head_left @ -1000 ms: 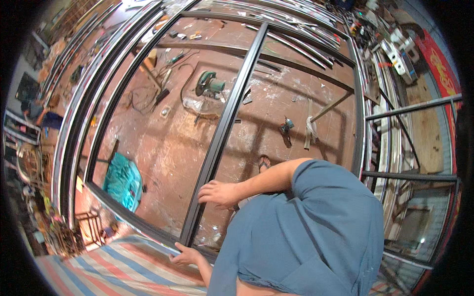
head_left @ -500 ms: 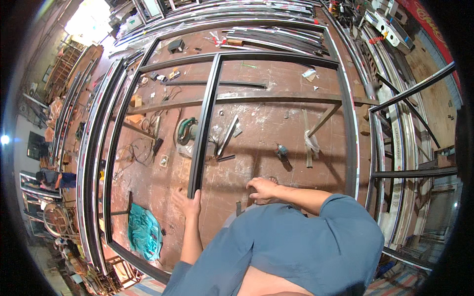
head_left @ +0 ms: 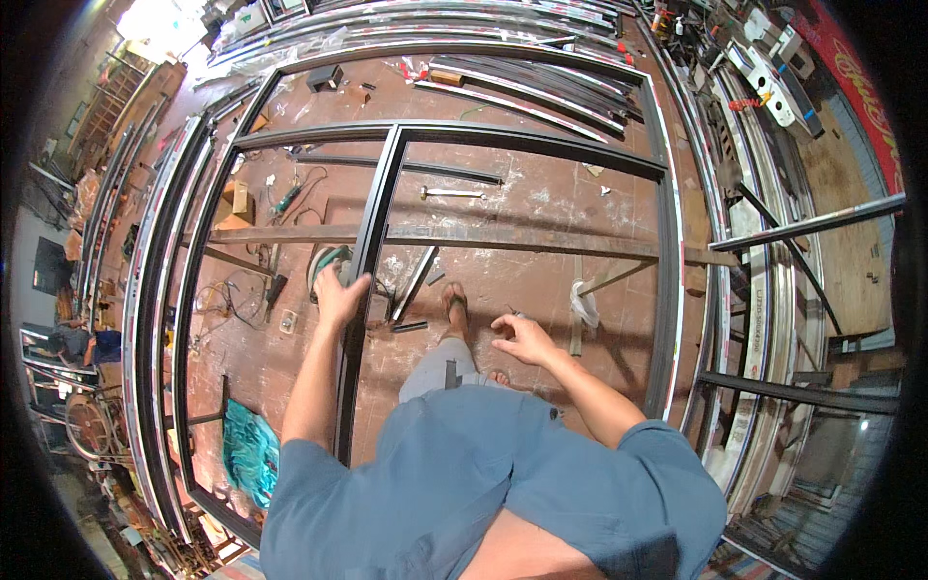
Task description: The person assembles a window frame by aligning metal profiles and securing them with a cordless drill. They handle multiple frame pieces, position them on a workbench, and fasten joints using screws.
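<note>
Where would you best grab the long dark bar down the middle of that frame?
Probably the near stretch of the dark middle bar, coming from its left, the side the left hand is on: the bar is long and narrow, with open gaps on both sides for fingers and thumb.

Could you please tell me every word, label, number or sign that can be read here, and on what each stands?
Red banner, upper right: large gold lettering, wording not copied here.
Long white bar, right: dark printed characters along it, not copied either.
Stacked bars at the back: small coloured marks, too small to read.
Dark frame: pale and red edge strips, nothing legible.
</note>
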